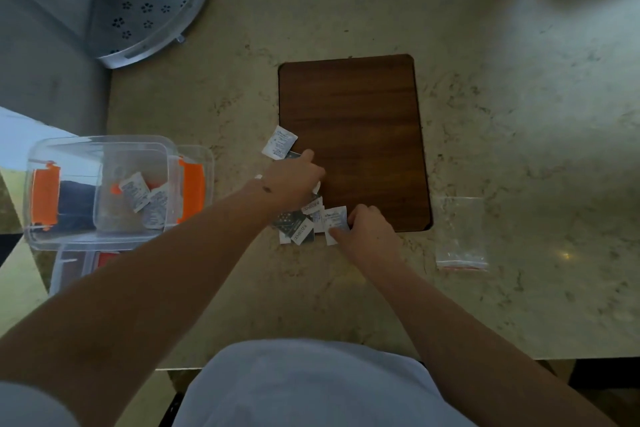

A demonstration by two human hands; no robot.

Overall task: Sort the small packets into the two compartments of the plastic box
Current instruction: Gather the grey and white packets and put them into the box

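Nearest the wooden board's (356, 135) front left corner, on the beige tabletop (502, 121): right hand (369, 230), grip pinching a white packet (335, 220) between thumb and forefinger at the edge of a small heap of packets (304, 224). Just left of that corner, left hand (298, 180) lying over the same heap, knuckles up, fingers curled downward onto it; cannot tell whether its grip has closed on any packet. At the board's left edge, a little farther back, one more white packet (280, 143) lying flat, partly on the wood, just beyond the left hand's fingertip. Right of the board, near its front corner, a clear zip bag (460, 236) flat on the stone. Well left of the board, the clear plastic box (100, 191) with orange latches, several white packets (145, 199) lying in its right compartment, something dark in its left one. Far left beyond the board, against the wall, a perforated metal corner rack (149, 7).
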